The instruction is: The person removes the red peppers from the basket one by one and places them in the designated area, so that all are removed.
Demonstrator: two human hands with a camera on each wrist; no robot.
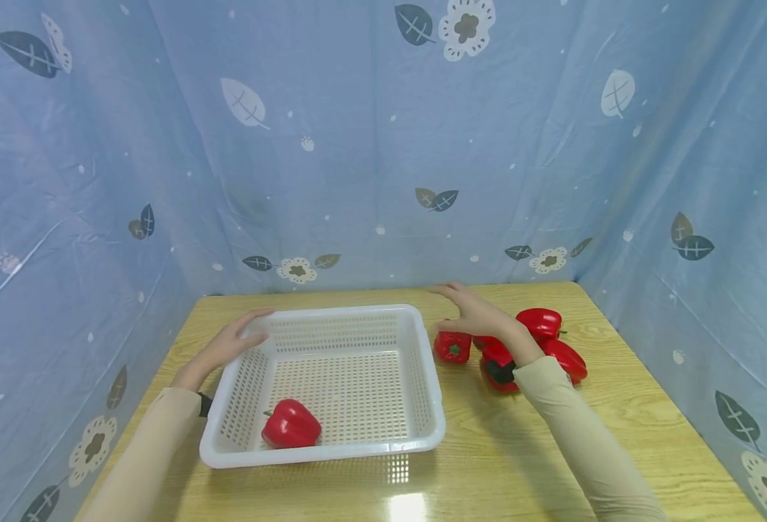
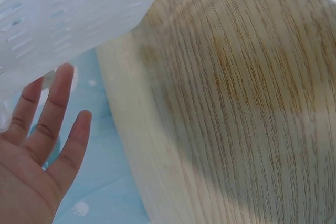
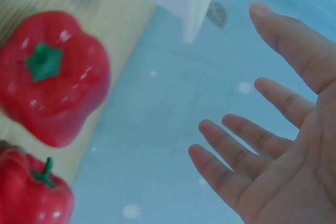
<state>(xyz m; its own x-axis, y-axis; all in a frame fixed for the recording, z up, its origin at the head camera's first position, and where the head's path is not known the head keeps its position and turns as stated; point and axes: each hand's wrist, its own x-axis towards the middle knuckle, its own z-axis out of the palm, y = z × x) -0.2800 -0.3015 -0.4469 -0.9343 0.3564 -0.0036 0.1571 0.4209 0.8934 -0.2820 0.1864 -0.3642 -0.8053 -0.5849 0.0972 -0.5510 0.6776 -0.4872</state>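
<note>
A white plastic basket (image 1: 341, 453) with slotted walls stands on the table, a red bell pepper (image 1: 291, 424) lying in its near left part. My left hand (image 1: 230, 344) is at the basket's far left corner, its fingers extended along the outside of the wall; whether they touch it cannot be made out. In the left wrist view, the fingers (image 2: 44, 135) look straight and the thumb is hidden. My right hand (image 1: 478, 312) hovers right of the basket with fingers spread and nothing in it. Beneath it sits a red bell pepper (image 3: 55, 77) with a green stem.
Several more red bell peppers (image 1: 562, 360) cluster on the right side of the wooden table (image 1: 488, 464), partly behind my right forearm. A blue patterned curtain (image 1: 357, 145) encloses the back and both sides.
</note>
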